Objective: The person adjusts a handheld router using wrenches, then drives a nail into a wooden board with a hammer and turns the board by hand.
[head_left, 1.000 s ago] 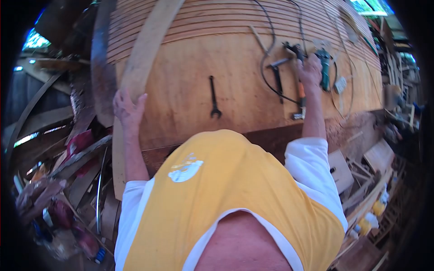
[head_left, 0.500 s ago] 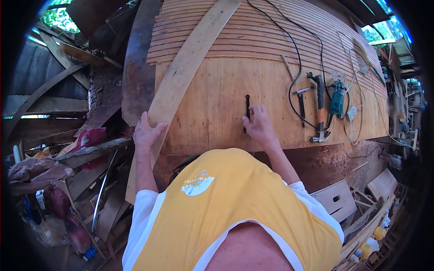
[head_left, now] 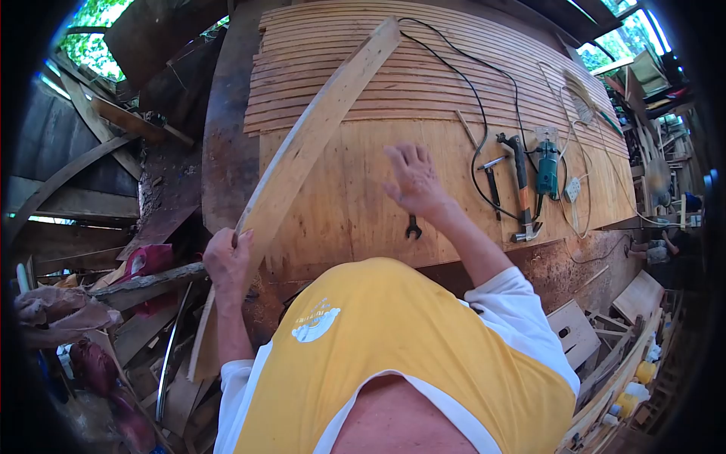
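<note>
My left hand [head_left: 228,263] is closed round the near part of a long wooden plank [head_left: 306,144], with the thumb over its edge. The plank slants across the bench to the upper middle, and its narrow left edge shows. My right hand [head_left: 416,180] hovers open over the flat wooden panel [head_left: 325,204], fingers apart and nothing seen in them. Just below that hand a dark open-ended wrench [head_left: 413,228] lies on the panel; its upper part is hidden behind the hand and wrist.
To the right lie a claw hammer [head_left: 522,181], a green power tool [head_left: 547,170], a white socket block [head_left: 572,188] and black cables [head_left: 475,83]. Ridged wooden slats [head_left: 454,83] cover the far side. Scrap wood [head_left: 151,287] crowds the left. A person's legs [head_left: 654,250] show far right.
My left hand has gone from lying spread on the plank to gripping it, and the plank has tipped up on its left edge. My right hand has left the wrench and moved up, opening.
</note>
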Motion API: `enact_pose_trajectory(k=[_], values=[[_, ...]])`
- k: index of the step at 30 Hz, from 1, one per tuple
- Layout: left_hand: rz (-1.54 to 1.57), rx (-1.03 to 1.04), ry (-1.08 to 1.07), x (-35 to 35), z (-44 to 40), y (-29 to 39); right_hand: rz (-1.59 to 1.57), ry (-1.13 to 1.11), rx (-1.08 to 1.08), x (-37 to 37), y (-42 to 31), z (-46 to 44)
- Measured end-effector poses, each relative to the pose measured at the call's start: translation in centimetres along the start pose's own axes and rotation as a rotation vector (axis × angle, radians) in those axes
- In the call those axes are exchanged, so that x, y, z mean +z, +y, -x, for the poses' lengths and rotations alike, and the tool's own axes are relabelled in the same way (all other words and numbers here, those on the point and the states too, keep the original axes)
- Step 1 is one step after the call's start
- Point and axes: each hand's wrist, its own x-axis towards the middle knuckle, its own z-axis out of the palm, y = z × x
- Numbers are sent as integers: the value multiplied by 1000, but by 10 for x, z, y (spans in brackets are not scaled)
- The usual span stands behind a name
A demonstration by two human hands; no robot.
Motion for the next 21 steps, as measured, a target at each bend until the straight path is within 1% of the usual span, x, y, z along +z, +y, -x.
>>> enact_pose_trajectory(k=[2, 6, 10, 13, 14, 16, 17, 21], values=[[-33, 73, 23, -23, -1, 4, 115, 83, -27, -26, 23, -29], [-60, 212, 33, -53, 0, 21, 385, 172, -119, -72, 76, -74], [-16, 346, 37, -67, -6, 42, 526, 295, -245, -106, 109, -87], [0, 425, 14, -69, -18, 52, 459, -58, -90, -142, 137, -69], [-16, 420, -23, -69, -22, 54, 438, -54, -121, -147, 145, -55], [-23, 511, -23, -67, -41, 53, 392, -36, -200, -158, 153, -32], [-32, 546, -21, -65, -50, 50, 380, -36, -155, -164, 147, -19], [-38, 548, -58, -52, -94, 38, 350, -15, 28, -174, 119, 41]])
